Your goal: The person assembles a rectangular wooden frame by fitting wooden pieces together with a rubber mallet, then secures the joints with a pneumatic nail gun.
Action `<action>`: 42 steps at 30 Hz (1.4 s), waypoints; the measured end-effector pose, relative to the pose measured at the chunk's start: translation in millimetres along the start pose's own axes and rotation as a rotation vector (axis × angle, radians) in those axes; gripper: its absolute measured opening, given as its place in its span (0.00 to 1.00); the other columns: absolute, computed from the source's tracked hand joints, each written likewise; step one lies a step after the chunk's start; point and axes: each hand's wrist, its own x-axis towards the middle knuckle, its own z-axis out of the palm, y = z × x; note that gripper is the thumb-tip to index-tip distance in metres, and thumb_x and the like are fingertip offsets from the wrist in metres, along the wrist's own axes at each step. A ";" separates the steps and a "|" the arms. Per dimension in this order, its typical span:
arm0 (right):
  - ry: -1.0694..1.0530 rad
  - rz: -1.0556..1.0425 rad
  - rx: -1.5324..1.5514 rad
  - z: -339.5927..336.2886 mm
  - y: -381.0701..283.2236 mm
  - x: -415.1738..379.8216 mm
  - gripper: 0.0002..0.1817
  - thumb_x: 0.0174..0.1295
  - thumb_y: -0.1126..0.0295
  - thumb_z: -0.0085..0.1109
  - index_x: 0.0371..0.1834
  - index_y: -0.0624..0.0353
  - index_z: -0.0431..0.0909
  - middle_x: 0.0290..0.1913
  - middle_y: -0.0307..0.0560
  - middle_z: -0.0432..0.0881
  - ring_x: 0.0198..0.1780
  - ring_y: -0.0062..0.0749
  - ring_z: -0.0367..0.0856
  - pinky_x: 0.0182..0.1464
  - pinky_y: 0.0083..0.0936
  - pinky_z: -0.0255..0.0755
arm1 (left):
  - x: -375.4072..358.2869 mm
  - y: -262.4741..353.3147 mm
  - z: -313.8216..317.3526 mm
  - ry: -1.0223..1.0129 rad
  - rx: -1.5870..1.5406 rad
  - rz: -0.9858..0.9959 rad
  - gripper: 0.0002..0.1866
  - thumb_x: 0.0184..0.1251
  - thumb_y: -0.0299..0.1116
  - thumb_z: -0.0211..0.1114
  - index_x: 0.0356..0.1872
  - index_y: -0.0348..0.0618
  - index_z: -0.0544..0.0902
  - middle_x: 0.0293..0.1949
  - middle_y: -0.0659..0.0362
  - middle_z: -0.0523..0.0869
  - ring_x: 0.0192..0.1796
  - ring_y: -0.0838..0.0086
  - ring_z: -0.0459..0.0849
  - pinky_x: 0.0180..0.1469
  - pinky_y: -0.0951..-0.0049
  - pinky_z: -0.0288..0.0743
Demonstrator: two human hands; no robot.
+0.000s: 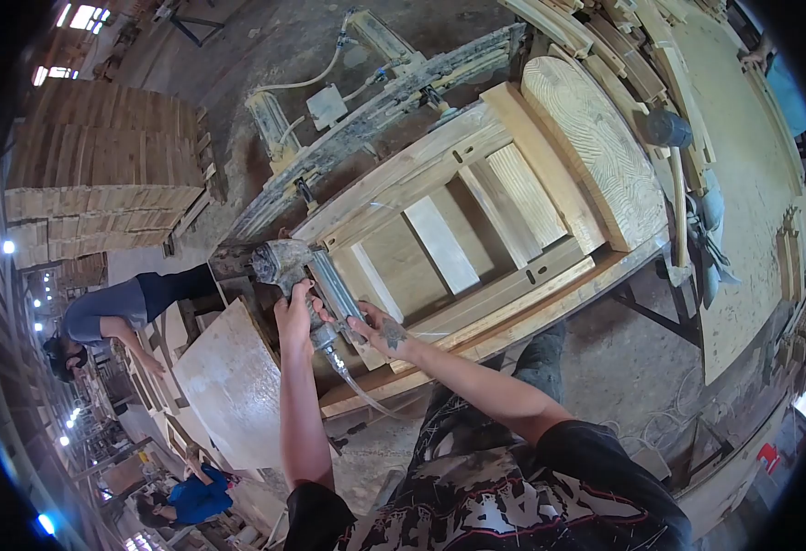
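Observation:
A pneumatic nail gun (pixel 281 264) lies across the near left end of a wooden frame (pixel 504 280). My left hand (pixel 296 317) is closed around its handle, just above the clear air hose (pixel 352 381). My right hand (pixel 380 331) grips the lower end of the gun's long metal magazine (pixel 332 286), fingers partly hidden behind it. The frame has several crosspieces, a pale slat (pixel 441 243) among them, with slots cut in its rails. A thick curved wooden block (pixel 596 151) sits at its far right end.
A clamp rig (pixel 375 115) with hoses runs along the bench's far side. A black-headed mallet (pixel 667 129) stands at right near scrap strips. Stacked boards (pixel 100 165) rise at left. One person (pixel 109 308) bends over work at left; another (pixel 196 500) is lower left.

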 end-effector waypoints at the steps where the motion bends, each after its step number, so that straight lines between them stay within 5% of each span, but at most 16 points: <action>1: -0.012 0.041 -0.016 0.5 -8.0 -2.1 0.34 0.73 0.53 0.58 0.73 0.64 0.61 0.47 0.46 0.81 0.44 0.25 0.78 0.45 0.24 0.75 | 2.3 -0.3 0.0 -0.002 0.002 0.003 0.12 0.70 0.37 0.61 0.38 0.37 0.78 0.19 0.60 0.73 0.18 0.72 0.74 0.22 0.66 0.74; 5: -0.037 0.083 0.094 0.8 3.8 -0.5 0.34 0.74 0.53 0.57 0.73 0.64 0.60 0.49 0.46 0.81 0.45 0.26 0.78 0.46 0.24 0.75 | 2.5 2.1 2.5 -0.037 0.073 -0.025 0.11 0.70 0.36 0.60 0.38 0.35 0.77 0.19 0.60 0.73 0.18 0.72 0.74 0.22 0.66 0.74; 10: 0.036 -0.159 0.025 0.0 -22.8 -14.6 0.32 0.76 0.55 0.54 0.74 0.63 0.59 0.58 0.51 0.78 0.57 0.30 0.76 0.59 0.28 0.71 | -25.8 27.5 28.3 -0.057 0.053 0.097 0.09 0.71 0.32 0.59 0.36 0.36 0.77 0.19 0.60 0.73 0.19 0.72 0.75 0.22 0.67 0.73; 13: 0.135 -0.201 0.006 -22.3 -55.1 -28.9 0.34 0.76 0.53 0.53 0.76 0.63 0.58 0.59 0.54 0.78 0.59 0.32 0.75 0.61 0.29 0.70 | -30.8 43.7 61.9 -0.167 0.129 0.127 0.09 0.72 0.32 0.58 0.37 0.36 0.76 0.19 0.60 0.73 0.19 0.72 0.75 0.22 0.68 0.73; 15: 0.168 -0.019 -0.011 -47.3 -83.3 -42.2 0.34 0.75 0.52 0.53 0.76 0.62 0.59 0.59 0.54 0.78 0.59 0.33 0.76 0.61 0.29 0.70 | -29.3 48.8 93.9 -0.248 0.168 0.194 0.09 0.72 0.33 0.59 0.38 0.36 0.76 0.20 0.60 0.73 0.18 0.73 0.75 0.22 0.69 0.73; 21: 0.420 -0.179 0.066 -118.9 -84.9 -40.3 0.31 0.76 0.54 0.52 0.75 0.60 0.61 0.57 0.51 0.81 0.58 0.35 0.78 0.63 0.30 0.70 | -20.8 55.4 196.2 -0.513 0.247 0.188 0.11 0.73 0.36 0.61 0.37 0.37 0.76 0.18 0.61 0.74 0.16 0.76 0.74 0.21 0.70 0.73; 24: 0.472 -0.176 0.038 -140.9 -83.0 -36.6 0.31 0.76 0.54 0.52 0.75 0.61 0.62 0.58 0.51 0.81 0.58 0.33 0.79 0.62 0.30 0.70 | -16.9 57.5 228.6 -0.539 0.345 0.192 0.11 0.73 0.35 0.60 0.34 0.38 0.76 0.18 0.61 0.74 0.16 0.76 0.74 0.20 0.70 0.74; 26: 0.479 -0.254 0.038 -147.2 -84.0 -35.1 0.33 0.76 0.48 0.51 0.78 0.52 0.60 0.42 0.34 0.78 0.39 0.18 0.72 0.40 0.19 0.70 | -16.6 57.4 239.5 -0.556 0.348 0.221 0.11 0.73 0.34 0.60 0.33 0.38 0.75 0.18 0.61 0.74 0.16 0.76 0.74 0.20 0.70 0.74; 33: 0.437 -0.313 0.130 -151.2 -90.1 -33.8 0.32 0.77 0.49 0.49 0.77 0.54 0.60 0.50 0.40 0.81 0.44 0.19 0.74 0.43 0.21 0.71 | -24.7 65.4 257.4 -0.475 0.460 0.240 0.09 0.71 0.33 0.57 0.32 0.39 0.75 0.18 0.61 0.74 0.16 0.76 0.74 0.20 0.70 0.74; 35: 0.486 -0.340 0.116 -147.9 -87.4 -30.5 0.28 0.77 0.57 0.51 0.74 0.58 0.63 0.51 0.45 0.80 0.48 0.25 0.76 0.53 0.24 0.72 | -23.3 66.7 253.5 -0.477 0.455 0.237 0.10 0.70 0.34 0.58 0.34 0.38 0.76 0.18 0.61 0.74 0.16 0.75 0.75 0.20 0.70 0.74; 40: 0.437 -0.379 0.244 -147.2 -69.3 -13.1 0.31 0.75 0.53 0.53 0.75 0.58 0.61 0.48 0.45 0.80 0.44 0.28 0.78 0.49 0.26 0.74 | -22.3 63.6 253.8 -0.464 0.457 0.259 0.11 0.69 0.36 0.59 0.36 0.37 0.78 0.18 0.61 0.74 0.16 0.73 0.75 0.21 0.69 0.75; 42: 0.432 -0.418 0.278 -144.6 -74.1 -21.7 0.33 0.74 0.52 0.54 0.76 0.57 0.60 0.47 0.46 0.81 0.43 0.29 0.79 0.47 0.27 0.75 | -21.9 60.3 255.5 -0.461 0.430 0.237 0.11 0.71 0.34 0.57 0.29 0.39 0.74 0.18 0.61 0.73 0.17 0.75 0.74 0.21 0.68 0.75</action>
